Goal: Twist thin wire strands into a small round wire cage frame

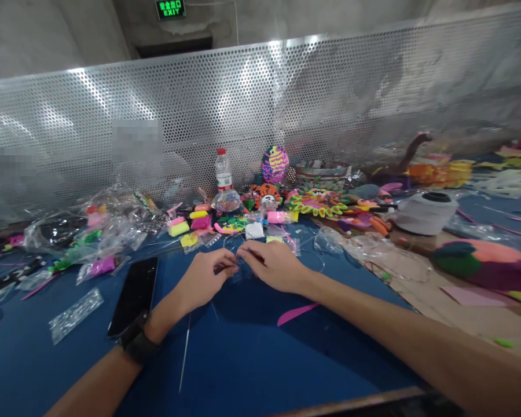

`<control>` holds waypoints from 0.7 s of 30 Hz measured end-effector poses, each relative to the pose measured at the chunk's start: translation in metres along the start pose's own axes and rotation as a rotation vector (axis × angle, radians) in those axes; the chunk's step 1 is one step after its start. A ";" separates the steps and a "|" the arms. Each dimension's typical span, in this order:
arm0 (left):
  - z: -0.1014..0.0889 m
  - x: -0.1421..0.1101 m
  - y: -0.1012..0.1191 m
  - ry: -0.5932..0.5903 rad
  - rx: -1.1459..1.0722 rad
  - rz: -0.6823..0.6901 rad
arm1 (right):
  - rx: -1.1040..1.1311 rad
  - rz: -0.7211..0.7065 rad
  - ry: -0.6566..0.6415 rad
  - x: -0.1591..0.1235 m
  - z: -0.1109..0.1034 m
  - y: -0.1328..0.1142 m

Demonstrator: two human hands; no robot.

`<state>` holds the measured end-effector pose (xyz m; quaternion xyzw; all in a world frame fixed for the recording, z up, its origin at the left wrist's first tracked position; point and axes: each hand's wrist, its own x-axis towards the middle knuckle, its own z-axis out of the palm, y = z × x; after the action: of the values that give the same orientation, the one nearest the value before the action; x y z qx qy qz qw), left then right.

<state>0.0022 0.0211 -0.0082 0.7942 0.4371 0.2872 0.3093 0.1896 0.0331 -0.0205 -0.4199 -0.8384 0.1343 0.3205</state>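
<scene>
The left hand (pixel 204 279) and right hand (pixel 271 265) pinch a fine clear strand (pixel 239 267), fingertips nearly meeting, above the blue table (pixel 243 365); the strand is too thin to show which way it points.

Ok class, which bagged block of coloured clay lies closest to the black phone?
The magenta one, on the blue table just beyond the phone; the yellow block and pink block sit farther back.

Left hand (pixel 206 279) and right hand (pixel 271 266) close together, fingers (pixel 247 253) pinched inward, forearms (pixel 399 330) angled in from both sides.
</scene>
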 end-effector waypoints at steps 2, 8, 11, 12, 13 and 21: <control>0.001 -0.001 0.001 0.010 0.035 0.014 | 0.013 0.000 -0.010 0.000 0.000 -0.002; 0.004 -0.004 0.007 0.060 0.198 0.060 | 0.050 0.028 0.011 0.000 0.002 -0.005; 0.005 -0.005 0.009 0.077 0.236 0.083 | 0.068 0.030 0.037 0.000 0.002 -0.005; 0.005 -0.005 0.009 0.079 0.238 0.089 | 0.076 0.030 0.045 -0.001 0.002 -0.004; 0.005 -0.005 0.009 0.081 0.237 0.092 | 0.084 0.030 0.055 -0.001 0.001 -0.004; 0.004 -0.005 0.010 0.115 0.236 0.122 | -0.085 -0.096 0.291 -0.002 -0.004 0.004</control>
<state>0.0077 0.0118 -0.0046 0.8323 0.4358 0.2972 0.1703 0.1956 0.0337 -0.0202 -0.4076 -0.8072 0.0208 0.4264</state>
